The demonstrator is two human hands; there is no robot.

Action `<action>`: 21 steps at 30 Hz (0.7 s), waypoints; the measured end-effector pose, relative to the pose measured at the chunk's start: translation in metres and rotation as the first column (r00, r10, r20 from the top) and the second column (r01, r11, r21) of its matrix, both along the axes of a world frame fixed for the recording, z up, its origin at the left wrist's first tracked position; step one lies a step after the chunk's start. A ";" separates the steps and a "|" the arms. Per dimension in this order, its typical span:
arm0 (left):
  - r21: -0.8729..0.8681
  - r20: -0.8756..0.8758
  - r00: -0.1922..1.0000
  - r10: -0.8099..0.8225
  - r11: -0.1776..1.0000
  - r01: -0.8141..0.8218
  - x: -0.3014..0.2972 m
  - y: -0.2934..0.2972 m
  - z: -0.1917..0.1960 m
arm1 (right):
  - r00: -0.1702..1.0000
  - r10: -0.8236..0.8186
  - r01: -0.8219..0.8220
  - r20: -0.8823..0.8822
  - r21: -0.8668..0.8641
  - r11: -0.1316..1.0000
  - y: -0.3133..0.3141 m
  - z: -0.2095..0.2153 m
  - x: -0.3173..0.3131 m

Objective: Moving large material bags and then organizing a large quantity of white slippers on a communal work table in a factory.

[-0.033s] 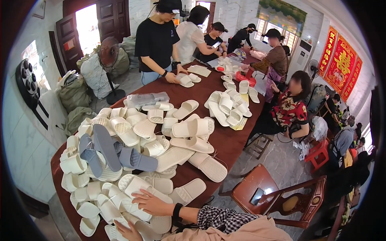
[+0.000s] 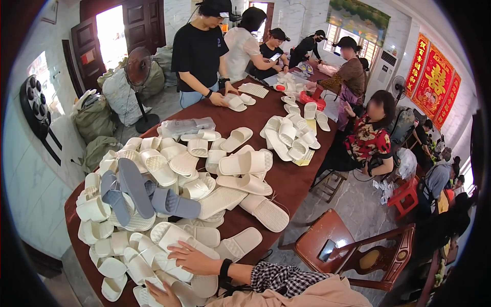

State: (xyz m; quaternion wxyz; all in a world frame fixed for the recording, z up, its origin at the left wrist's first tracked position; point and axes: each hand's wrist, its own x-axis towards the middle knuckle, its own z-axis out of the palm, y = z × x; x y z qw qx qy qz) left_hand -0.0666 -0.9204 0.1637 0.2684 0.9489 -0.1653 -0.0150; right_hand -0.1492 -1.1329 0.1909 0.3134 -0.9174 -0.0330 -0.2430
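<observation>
Now, at the long table: we sort a heap of slippers.
Right hand (image 2: 192, 260): ours, fingers spread flat on a cream slipper (image 2: 174, 238) at the near end of the dark red table (image 2: 296, 179).
Left hand (image 2: 161, 294): low at the frame's edge, touching cream slippers; we cannot tell how its fingers lie.
Beside us: grey slippers (image 2: 138, 194) on the pile, a wooden chair (image 2: 358, 250) to the right.
Far end: a person in a black shirt (image 2: 199, 51) handles another pair.
</observation>
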 end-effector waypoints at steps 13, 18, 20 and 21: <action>-0.043 0.064 0.998 -0.024 0.999 0.027 0.002 0.002 -0.007 | 0.998 -0.001 0.000 -0.068 -0.013 1.000 -0.001 0.005 -0.002; -0.034 0.052 0.999 -0.014 0.999 0.016 0.002 0.000 -0.005 | 0.998 -0.007 0.005 -0.066 -0.019 1.000 -0.001 0.003 -0.002; -0.040 0.066 0.998 -0.018 0.999 0.021 0.002 0.002 -0.008 | 0.998 -0.005 0.004 -0.064 -0.020 1.000 -0.001 0.004 -0.002; -0.045 0.080 0.997 -0.023 0.999 0.026 0.003 0.002 -0.009 | 0.998 -0.004 0.003 -0.061 -0.017 1.000 0.000 0.004 -0.001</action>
